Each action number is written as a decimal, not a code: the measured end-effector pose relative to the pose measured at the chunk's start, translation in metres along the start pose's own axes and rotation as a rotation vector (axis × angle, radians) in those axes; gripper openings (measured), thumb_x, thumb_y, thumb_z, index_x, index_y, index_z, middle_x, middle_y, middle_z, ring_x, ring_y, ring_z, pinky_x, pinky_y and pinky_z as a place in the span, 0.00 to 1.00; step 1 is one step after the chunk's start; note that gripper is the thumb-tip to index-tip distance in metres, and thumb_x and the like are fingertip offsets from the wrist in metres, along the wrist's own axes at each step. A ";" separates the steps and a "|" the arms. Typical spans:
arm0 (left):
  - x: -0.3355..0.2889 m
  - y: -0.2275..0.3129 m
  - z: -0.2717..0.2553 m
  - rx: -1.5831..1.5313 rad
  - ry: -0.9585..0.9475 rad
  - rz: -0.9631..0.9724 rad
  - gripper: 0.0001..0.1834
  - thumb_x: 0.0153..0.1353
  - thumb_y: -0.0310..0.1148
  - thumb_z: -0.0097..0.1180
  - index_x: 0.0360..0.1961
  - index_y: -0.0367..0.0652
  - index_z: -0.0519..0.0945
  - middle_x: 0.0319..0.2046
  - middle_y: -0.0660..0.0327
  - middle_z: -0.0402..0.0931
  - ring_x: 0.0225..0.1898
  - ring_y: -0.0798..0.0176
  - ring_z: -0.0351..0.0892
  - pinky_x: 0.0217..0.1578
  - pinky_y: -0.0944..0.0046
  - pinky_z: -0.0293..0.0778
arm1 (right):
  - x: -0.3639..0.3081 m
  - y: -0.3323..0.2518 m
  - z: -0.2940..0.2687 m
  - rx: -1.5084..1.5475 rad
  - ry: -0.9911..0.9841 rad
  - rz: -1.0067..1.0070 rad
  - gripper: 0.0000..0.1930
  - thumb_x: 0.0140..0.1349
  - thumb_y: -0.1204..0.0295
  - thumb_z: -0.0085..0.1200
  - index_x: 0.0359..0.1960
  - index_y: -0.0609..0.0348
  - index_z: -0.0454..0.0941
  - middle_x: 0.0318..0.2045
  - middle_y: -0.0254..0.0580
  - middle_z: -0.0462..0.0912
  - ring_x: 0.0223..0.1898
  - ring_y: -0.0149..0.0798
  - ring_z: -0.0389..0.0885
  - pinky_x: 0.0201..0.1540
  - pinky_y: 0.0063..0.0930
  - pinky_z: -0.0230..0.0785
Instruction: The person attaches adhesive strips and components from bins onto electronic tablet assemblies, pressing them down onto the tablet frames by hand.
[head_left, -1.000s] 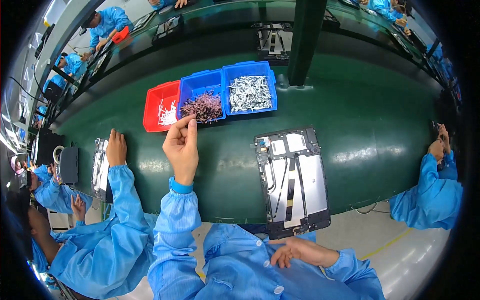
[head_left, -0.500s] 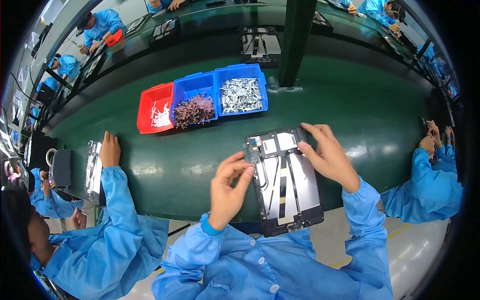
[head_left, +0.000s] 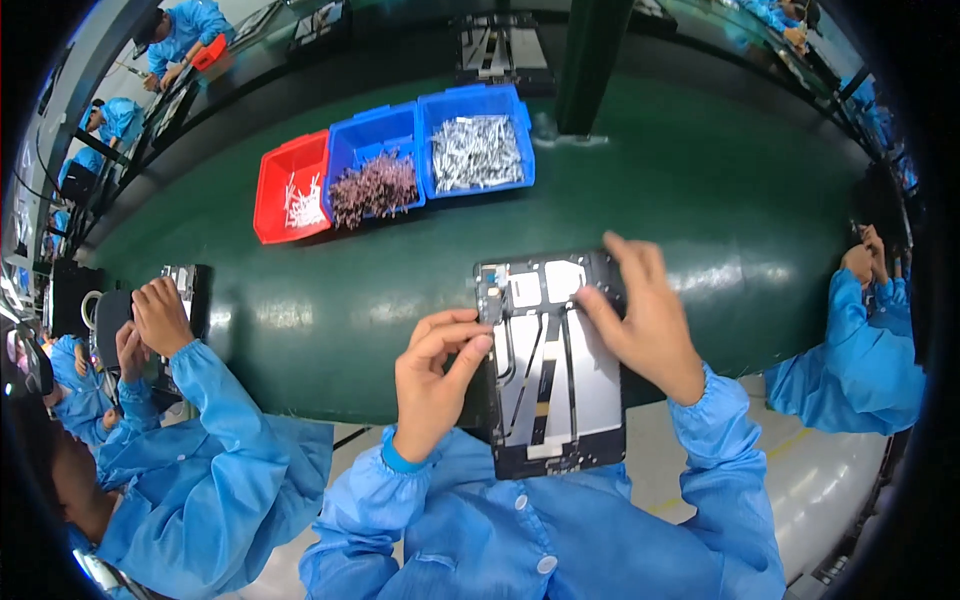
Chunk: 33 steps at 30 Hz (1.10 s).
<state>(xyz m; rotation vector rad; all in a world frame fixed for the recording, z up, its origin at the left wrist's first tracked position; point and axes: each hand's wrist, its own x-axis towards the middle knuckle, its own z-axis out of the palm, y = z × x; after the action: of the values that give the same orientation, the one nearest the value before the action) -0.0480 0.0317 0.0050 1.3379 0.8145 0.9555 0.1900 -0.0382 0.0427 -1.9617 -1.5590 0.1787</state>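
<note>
An opened tablet (head_left: 590,385) with a black frame, silver plates and dark ribbon cables lies face-up before me, its near end reaching over the bench edge. My left hand (head_left: 435,375) is at its upper left side, with thumb and forefinger pinched together by the rim. Whatever sits between those fingertips is too small to make out. Over the upper right corner, my right hand (head_left: 650,325) has its thumb on the tablet near a silver plate. Its other fingers stretch apart from the thumb past the far edge, slightly blurred.
Beyond the tablet stand a red bin (head_left: 290,190) of white strips, a blue bin (head_left: 375,130) of brownish-pink pieces and another blue bin (head_left: 478,105) of silvery pieces. A green post (head_left: 590,70) rises behind. Co-workers sit on both sides; one at left handles a dark grey object (head_left: 115,325).
The tablet has turned slightly straighter and sits further left in view, with both hands beside it. My left fingers have closed nearer together. The co-worker at left has moved a hand off a tablet.
</note>
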 end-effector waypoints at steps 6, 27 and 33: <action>-0.001 0.009 -0.006 -0.151 -0.046 0.017 0.07 0.60 0.18 0.62 0.40 0.33 0.84 0.41 0.58 0.75 0.40 0.69 0.76 0.42 0.72 0.74 | -0.002 -0.054 -0.011 0.551 -0.243 -0.130 0.24 0.55 0.69 0.67 0.54 0.60 0.76 0.46 0.51 0.79 0.31 0.40 0.81 0.32 0.32 0.73; 0.007 0.015 -0.014 0.560 -0.027 0.312 0.14 0.56 0.20 0.64 0.45 0.39 0.84 0.33 0.58 0.78 0.31 0.66 0.77 0.31 0.69 0.73 | 0.006 -0.049 0.041 0.538 -0.101 -0.283 0.06 0.52 0.80 0.64 0.32 0.62 0.82 0.24 0.37 0.80 0.20 0.29 0.76 0.20 0.22 0.66; 0.011 0.016 -0.017 0.015 -0.056 -0.409 0.17 0.67 0.28 0.59 0.54 0.32 0.75 0.31 0.62 0.79 0.24 0.76 0.74 0.21 0.75 0.70 | 0.011 -0.038 0.054 0.402 -0.173 -0.291 0.03 0.54 0.74 0.62 0.29 0.57 0.81 0.25 0.37 0.80 0.23 0.39 0.82 0.22 0.30 0.73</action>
<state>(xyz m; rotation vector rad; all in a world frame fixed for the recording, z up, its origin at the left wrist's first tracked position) -0.0601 0.0481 0.0198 1.1454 1.0059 0.5889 0.1366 -0.0028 0.0226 -1.4253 -1.7399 0.5088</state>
